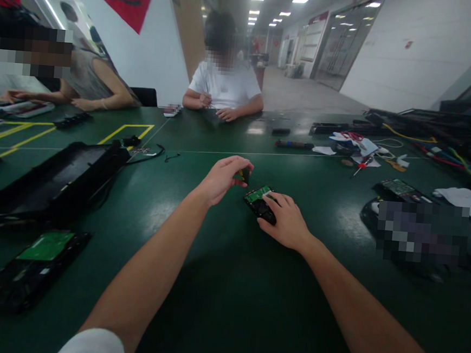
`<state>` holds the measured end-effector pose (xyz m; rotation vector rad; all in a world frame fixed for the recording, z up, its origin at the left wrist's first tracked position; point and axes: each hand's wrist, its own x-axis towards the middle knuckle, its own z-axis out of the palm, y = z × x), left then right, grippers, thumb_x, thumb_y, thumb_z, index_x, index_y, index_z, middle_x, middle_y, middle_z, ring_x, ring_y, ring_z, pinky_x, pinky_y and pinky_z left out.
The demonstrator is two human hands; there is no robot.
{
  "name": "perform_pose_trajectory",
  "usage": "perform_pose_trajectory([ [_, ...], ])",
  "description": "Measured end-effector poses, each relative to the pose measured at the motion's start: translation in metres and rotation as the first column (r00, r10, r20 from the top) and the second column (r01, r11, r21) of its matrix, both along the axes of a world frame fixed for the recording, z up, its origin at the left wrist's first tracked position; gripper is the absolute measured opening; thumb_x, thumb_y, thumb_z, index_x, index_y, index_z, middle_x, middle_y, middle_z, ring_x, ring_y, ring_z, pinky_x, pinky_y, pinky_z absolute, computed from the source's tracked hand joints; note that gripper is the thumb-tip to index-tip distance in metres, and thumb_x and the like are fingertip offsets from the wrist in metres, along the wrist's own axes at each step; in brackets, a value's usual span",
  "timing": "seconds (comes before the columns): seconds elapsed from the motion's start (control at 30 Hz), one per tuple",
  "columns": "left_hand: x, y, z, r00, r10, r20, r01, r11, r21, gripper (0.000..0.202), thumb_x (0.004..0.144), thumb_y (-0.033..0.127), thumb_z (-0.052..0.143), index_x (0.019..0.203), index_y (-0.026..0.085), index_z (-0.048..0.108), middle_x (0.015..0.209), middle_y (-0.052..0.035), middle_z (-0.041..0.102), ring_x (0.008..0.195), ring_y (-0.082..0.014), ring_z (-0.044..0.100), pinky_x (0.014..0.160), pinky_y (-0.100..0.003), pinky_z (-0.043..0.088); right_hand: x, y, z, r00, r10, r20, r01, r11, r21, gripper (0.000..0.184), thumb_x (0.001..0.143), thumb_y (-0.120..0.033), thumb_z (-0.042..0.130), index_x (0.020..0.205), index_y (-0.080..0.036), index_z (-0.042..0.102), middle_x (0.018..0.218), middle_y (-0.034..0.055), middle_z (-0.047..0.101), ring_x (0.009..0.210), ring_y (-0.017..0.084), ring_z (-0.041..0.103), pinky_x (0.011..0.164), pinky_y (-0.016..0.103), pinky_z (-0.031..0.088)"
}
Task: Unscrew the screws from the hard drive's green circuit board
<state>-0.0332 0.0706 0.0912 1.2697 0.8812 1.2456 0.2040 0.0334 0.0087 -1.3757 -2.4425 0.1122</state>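
Around the middle of the table lies a small black device with an exposed green circuit board (257, 195). My right hand (287, 221) holds it, fingers over the top and thumb at its near edge, covering part of it. Just beyond the device's far left corner, my left hand (225, 178) is raised a little with its fingertips pinched. Between them is a small dark piece with yellow on it (245, 175). The fingers partly hide this piece, and I cannot make out its kind.
A long black casing (55, 184) lies on the left, with another opened device with a green board (46, 246) nearer me. At right are a third circuit-board device (401, 188), a red-handled screwdriver (365, 164) and piled cables (445, 149). A person (226, 86) sits opposite; others sit left.
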Motion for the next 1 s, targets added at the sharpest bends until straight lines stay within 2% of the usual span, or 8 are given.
perform_pose_trajectory([
  [0.13,-0.002,-0.001,0.004,0.995,0.039,-0.092,-0.038,0.999,0.015,0.035,0.093,0.051,0.069,0.099,0.017,0.080,0.102,-0.0104,0.072,0.092,-0.0193,0.065,0.064,-0.025,0.055,0.001,0.001,-0.002,1.000,0.002,-0.004,-0.002,1.000,0.001,0.066,0.096,-0.058,0.062,0.153,-0.025,0.054,0.159,0.0130,0.049,0.147,0.042,0.041,0.114,0.064,0.044],
  [0.23,-0.001,-0.002,0.005,0.994,0.047,-0.097,-0.047,0.999,-0.003,0.036,0.094,0.051,0.069,0.101,0.017,0.078,0.102,-0.0116,0.073,0.091,-0.0200,0.067,0.060,-0.024,0.054,0.002,0.001,-0.003,1.000,-0.001,-0.001,0.001,1.000,-0.001,0.067,0.096,-0.059,0.061,0.153,-0.025,0.053,0.160,0.0131,0.049,0.147,0.042,0.040,0.115,0.063,0.043],
  [0.43,0.002,-0.001,0.000,0.996,-0.045,0.078,0.053,0.993,-0.110,0.029,0.095,0.044,0.064,0.103,0.017,0.072,0.100,-0.0122,0.075,0.092,-0.0223,0.073,0.060,-0.026,0.056,0.001,0.001,-0.002,1.000,0.004,-0.002,-0.004,1.000,0.007,0.066,0.096,-0.058,0.061,0.153,-0.025,0.053,0.159,0.0130,0.050,0.145,0.042,0.042,0.113,0.062,0.045],
  [0.53,0.007,-0.001,-0.003,0.984,-0.069,0.167,0.089,0.990,-0.111,0.026,0.096,0.040,0.062,0.100,0.016,0.072,0.098,-0.0106,0.074,0.091,-0.0209,0.072,0.068,-0.029,0.060,0.000,0.001,-0.002,1.000,0.001,0.007,-0.001,1.000,0.005,0.067,0.096,-0.058,0.061,0.153,-0.025,0.053,0.160,0.0131,0.049,0.145,0.042,0.041,0.114,0.062,0.044],
  [0.63,0.011,0.000,-0.006,0.979,-0.060,0.195,0.080,0.992,-0.099,0.031,0.099,0.044,0.060,0.098,0.015,0.072,0.091,-0.0087,0.071,0.086,-0.0190,0.070,0.073,-0.031,0.062,0.001,0.001,-0.003,1.000,-0.004,0.005,0.004,1.000,0.005,0.067,0.096,-0.059,0.062,0.154,-0.025,0.053,0.160,0.0130,0.049,0.146,0.043,0.040,0.113,0.062,0.044],
  [0.83,0.014,0.000,-0.007,0.998,0.017,0.063,-0.012,0.997,-0.074,0.049,0.095,0.066,0.062,0.093,0.018,0.071,0.089,-0.0088,0.069,0.086,-0.0199,0.067,0.063,-0.027,0.056,0.001,0.001,-0.004,1.000,0.009,-0.006,-0.009,1.000,0.017,0.067,0.095,-0.058,0.063,0.153,-0.026,0.054,0.159,0.0134,0.051,0.145,0.043,0.041,0.113,0.063,0.044],
  [1.0,0.011,-0.002,-0.005,0.999,0.019,-0.050,-0.019,1.000,-0.017,0.050,0.094,0.067,0.064,0.092,0.018,0.077,0.090,-0.0092,0.067,0.085,-0.0190,0.063,0.058,-0.024,0.049,0.001,0.001,-0.003,1.000,0.009,-0.009,-0.009,1.000,0.009,0.068,0.095,-0.059,0.063,0.154,-0.027,0.053,0.159,0.0125,0.050,0.146,0.043,0.041,0.113,0.063,0.044],
])
